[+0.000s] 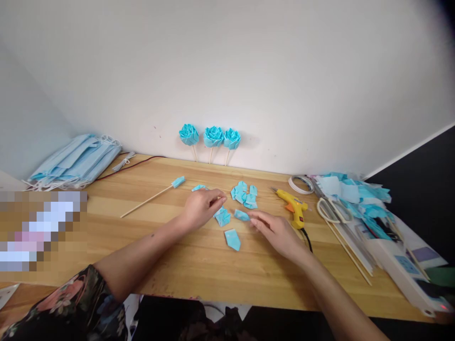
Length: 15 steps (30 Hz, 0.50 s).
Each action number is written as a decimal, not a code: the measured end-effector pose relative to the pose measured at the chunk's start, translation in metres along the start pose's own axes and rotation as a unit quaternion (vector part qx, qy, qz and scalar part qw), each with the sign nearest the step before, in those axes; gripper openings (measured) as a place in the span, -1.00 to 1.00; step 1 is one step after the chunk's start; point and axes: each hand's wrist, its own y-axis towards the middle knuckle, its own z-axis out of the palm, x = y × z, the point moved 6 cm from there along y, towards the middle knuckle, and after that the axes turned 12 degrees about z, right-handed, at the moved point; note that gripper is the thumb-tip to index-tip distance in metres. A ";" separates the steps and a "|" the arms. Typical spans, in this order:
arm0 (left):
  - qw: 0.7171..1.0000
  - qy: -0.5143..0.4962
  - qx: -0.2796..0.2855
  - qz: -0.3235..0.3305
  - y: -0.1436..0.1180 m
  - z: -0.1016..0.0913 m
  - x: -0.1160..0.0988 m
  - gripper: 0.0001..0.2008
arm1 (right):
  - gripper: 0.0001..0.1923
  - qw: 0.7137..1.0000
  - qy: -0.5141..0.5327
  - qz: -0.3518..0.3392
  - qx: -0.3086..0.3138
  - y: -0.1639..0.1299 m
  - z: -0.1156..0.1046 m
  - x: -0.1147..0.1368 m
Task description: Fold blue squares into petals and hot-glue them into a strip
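My left hand (202,206) rests on the wooden table (199,265), its fingers curled at a folded light-blue petal piece (222,217); I cannot tell if it grips it. My right hand (275,232) lies flat, fingertips pinching a small blue petal piece (241,215). Another blue piece (232,239) lies loose between my hands. Several more blue pieces (244,194) sit in a pile just beyond. A wooden skewer with a blue wrapped tip (152,196) lies to the left.
Three finished blue roses on sticks (210,137) lean against the wall. A yellow glue gun (294,206) lies right of my hand, with scissors (334,210), tape rings (300,183), blue scraps (359,194) and skewers. Face masks (76,161) are stacked at far left.
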 end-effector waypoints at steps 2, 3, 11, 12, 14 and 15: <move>1.000 0.006 0.003 0.006 0.000 0.000 -0.002 -0.77 | -0.70 0.996 -0.061 -0.007 -0.065 0.005 -0.009 0.002; 1.000 0.009 0.004 0.010 0.000 -0.001 -0.002 -0.76 | -0.70 0.992 -0.087 -0.008 -0.090 0.009 -0.014 0.004; 0.999 0.031 0.013 0.019 0.000 -0.001 -0.002 -0.76 | -0.68 0.996 -0.061 0.001 -0.071 0.034 -0.019 -0.003; 0.999 0.033 0.012 0.020 0.000 -0.001 -0.002 -0.76 | -0.75 0.994 -0.054 0.013 -0.094 0.037 -0.021 -0.008; 0.999 0.036 0.011 0.023 0.000 -0.002 -0.003 -0.75 | -0.80 0.987 -0.065 0.045 -0.143 0.041 -0.028 -0.016; 0.999 0.037 0.011 0.026 0.000 -0.002 -0.004 -0.75 | -0.79 0.983 -0.083 0.061 -0.155 0.044 -0.030 -0.018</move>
